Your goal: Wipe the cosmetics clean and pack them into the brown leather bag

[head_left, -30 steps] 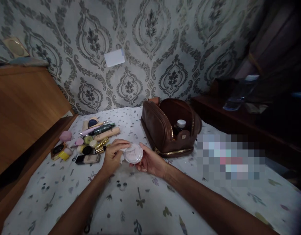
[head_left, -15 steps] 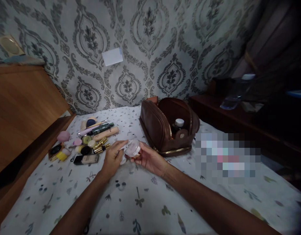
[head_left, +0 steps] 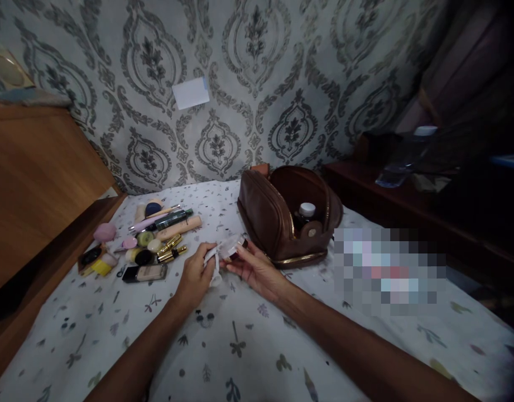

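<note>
My right hand [head_left: 260, 272] grips a small jar [head_left: 230, 247] with a pale, clear-looking lid, tilted so the lid faces left. A crumpled white tissue [head_left: 215, 271] is pinched in my left hand [head_left: 197, 272], right beside the lid; whether it touches the jar I cannot tell. Just behind my right hand stands a brown cosmetic bag [head_left: 265, 215], unzipped, with a white-capped bottle [head_left: 307, 210] inside. Left of my hands lie two gold tubes [head_left: 172, 254], a foundation bottle [head_left: 150, 272] with a black cap, and several small jars.
A peach tube [head_left: 179, 228], a dark green tube [head_left: 173, 219] and a pink sponge [head_left: 105, 232] lie farther left on the patterned sheet [head_left: 240, 357]. A wooden board [head_left: 43, 184] edges the left. A water bottle [head_left: 407, 159] leans on the right; a blurred patch [head_left: 390, 272] hides something.
The jar has turned in my right hand, from its lid facing up toward me to tipped leftward. My left hand with the tissue has drawn slightly away from it.
</note>
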Action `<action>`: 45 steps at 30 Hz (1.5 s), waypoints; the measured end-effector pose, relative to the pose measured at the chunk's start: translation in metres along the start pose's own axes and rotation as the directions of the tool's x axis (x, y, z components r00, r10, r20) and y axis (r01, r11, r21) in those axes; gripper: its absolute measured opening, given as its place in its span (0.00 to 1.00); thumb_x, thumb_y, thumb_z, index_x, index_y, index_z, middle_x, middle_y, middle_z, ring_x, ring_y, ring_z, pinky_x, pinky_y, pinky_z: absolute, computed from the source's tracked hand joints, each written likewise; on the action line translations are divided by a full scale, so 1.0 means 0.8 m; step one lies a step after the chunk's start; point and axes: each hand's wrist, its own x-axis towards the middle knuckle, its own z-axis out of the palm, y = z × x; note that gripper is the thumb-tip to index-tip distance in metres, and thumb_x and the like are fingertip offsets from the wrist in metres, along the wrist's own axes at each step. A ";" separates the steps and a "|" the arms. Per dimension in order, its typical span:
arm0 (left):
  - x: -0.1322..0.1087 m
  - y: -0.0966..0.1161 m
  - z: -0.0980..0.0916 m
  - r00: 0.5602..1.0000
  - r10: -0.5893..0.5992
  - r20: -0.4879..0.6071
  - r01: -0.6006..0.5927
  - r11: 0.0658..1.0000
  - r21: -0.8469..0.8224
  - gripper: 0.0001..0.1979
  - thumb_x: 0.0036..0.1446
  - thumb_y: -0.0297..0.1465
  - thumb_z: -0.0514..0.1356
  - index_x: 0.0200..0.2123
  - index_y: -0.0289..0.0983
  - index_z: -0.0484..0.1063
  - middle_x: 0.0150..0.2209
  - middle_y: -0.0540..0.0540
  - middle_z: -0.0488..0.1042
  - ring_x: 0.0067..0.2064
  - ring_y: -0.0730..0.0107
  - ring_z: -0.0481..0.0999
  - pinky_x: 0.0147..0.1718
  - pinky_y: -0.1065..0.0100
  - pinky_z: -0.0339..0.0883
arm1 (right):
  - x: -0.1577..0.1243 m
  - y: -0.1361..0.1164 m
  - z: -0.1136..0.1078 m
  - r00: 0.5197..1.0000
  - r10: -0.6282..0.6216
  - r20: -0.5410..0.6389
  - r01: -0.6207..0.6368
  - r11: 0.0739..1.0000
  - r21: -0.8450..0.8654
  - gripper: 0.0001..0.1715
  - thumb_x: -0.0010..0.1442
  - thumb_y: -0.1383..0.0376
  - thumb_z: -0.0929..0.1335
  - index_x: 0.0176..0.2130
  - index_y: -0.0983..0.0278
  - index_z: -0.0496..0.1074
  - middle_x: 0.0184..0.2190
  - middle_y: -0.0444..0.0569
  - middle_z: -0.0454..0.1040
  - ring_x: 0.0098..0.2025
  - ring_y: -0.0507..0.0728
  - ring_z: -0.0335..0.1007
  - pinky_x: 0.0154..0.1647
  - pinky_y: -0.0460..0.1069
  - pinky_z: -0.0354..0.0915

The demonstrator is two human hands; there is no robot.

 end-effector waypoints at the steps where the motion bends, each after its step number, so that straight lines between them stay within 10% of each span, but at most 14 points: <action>1: -0.001 0.000 0.000 1.000 -0.002 0.003 0.002 1.000 0.007 0.11 0.62 0.30 0.52 0.46 0.37 0.69 0.34 0.50 0.77 0.34 0.68 0.75 0.35 0.69 0.67 | 0.000 0.001 0.000 1.000 -0.005 -0.005 0.005 1.000 -0.009 0.29 0.47 0.56 0.79 0.43 0.60 0.65 0.32 0.43 0.79 0.32 0.52 0.79 0.36 0.45 0.73; 16: -0.009 0.003 -0.001 0.937 0.347 -0.032 -0.336 0.924 0.183 0.10 0.65 0.27 0.51 0.45 0.38 0.71 0.38 0.45 0.76 0.40 0.66 0.76 0.40 0.67 0.69 | 0.003 0.008 -0.006 0.995 -0.087 -0.056 0.073 0.975 -0.208 0.40 0.41 0.57 0.80 0.47 0.57 0.59 0.33 0.38 0.74 0.30 0.50 0.74 0.29 0.45 0.68; 31: -0.009 0.018 -0.008 0.919 0.372 -0.132 -0.356 0.925 0.133 0.06 0.64 0.26 0.54 0.42 0.38 0.70 0.36 0.46 0.73 0.39 0.68 0.73 0.38 0.68 0.67 | -0.005 0.004 -0.006 0.987 -0.105 0.119 0.155 0.799 -0.580 0.48 0.43 0.59 0.79 0.60 0.56 0.62 0.36 0.42 0.68 0.34 0.50 0.66 0.35 0.46 0.64; 45: 0.016 0.003 -0.024 0.999 -0.035 -0.022 0.032 0.991 -0.126 0.11 0.63 0.36 0.54 0.31 0.37 0.70 0.29 0.51 0.69 0.33 0.68 0.69 0.36 0.69 0.61 | -0.013 0.008 -0.005 0.956 -0.063 0.286 0.240 0.727 -0.643 0.50 0.44 0.66 0.79 0.62 0.49 0.64 0.47 0.47 0.67 0.42 0.55 0.66 0.42 0.50 0.68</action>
